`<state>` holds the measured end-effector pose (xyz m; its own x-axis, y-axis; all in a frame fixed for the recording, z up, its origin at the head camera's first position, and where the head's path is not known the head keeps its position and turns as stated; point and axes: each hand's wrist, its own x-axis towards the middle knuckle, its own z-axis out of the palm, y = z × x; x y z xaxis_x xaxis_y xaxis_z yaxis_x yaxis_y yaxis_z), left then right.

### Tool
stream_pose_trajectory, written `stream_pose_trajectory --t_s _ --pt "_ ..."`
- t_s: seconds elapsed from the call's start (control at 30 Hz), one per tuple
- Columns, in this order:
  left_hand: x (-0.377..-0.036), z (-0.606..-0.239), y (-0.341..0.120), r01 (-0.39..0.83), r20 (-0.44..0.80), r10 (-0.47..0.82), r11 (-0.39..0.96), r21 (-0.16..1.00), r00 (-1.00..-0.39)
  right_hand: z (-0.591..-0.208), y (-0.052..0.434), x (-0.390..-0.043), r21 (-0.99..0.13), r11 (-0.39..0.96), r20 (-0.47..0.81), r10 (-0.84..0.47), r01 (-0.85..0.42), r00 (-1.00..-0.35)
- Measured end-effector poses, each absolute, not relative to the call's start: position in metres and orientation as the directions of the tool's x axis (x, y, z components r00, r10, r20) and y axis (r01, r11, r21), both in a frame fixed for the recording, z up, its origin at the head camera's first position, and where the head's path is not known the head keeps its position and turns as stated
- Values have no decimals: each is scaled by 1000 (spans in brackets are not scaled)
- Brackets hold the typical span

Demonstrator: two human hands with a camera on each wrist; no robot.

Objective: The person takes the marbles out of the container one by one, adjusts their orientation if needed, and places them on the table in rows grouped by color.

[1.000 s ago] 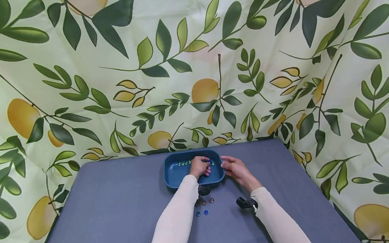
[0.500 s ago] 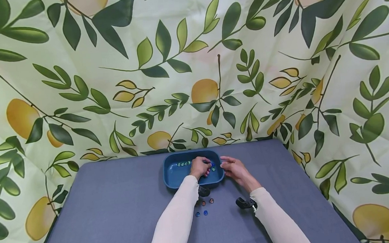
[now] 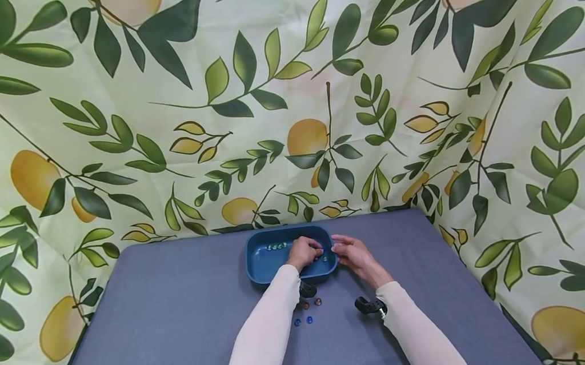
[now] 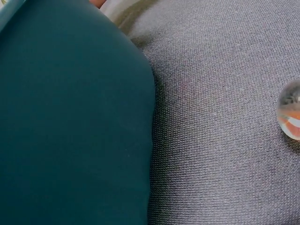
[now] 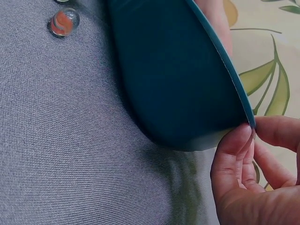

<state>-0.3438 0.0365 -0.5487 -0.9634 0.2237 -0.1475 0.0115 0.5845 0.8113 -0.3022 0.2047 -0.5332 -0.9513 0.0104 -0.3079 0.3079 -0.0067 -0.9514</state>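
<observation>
A blue plastic tub (image 3: 265, 270) stands at the back of the table. Inside its right half is my left hand (image 3: 303, 252), fingers curled, with a blue marble (image 3: 322, 250) at the fingertips and a green marble (image 3: 325, 258) close by. Whether those fingers pinch a marble is too small to tell; the left wrist view shows mostly the tub's outer wall (image 4: 75, 112). Thumb and fingers of my right hand (image 3: 354, 255) pinch the tub's right rim, plain in the right wrist view. Along the tub's far wall sits a row of green marbles (image 3: 277, 246).
In front of the tub, orange marbles (image 3: 318, 302) and blue marbles (image 3: 309, 320) lie on the grey tablecloth (image 3: 189, 311). One orange marble (image 4: 291, 110) shows at the left wrist view's edge. A patterned curtain (image 3: 260, 168) hangs behind the table.
My left hand has shifted slightly right and nearer inside the tub. The blue and green marbles by its fingertips have moved nearer too. The right hand stays on the rim.
</observation>
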Motion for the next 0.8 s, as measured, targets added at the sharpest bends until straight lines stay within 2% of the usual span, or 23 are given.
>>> stream_pose_trajectory --t_s 0.27,0.5,0.8 --pt "-347 -552 37 -17 -120 165 520 854 -979 -534 206 -301 -954 -1 -301 10 301 -954" --pt "-345 -541 34 -111 -164 123 350 930 -979 -535 205 -302 -957 10 -289 12 289 -957" --pt "-334 -523 31 -51 -90 114 306 951 -989 -535 204 -301 -957 13 -289 18 289 -957"
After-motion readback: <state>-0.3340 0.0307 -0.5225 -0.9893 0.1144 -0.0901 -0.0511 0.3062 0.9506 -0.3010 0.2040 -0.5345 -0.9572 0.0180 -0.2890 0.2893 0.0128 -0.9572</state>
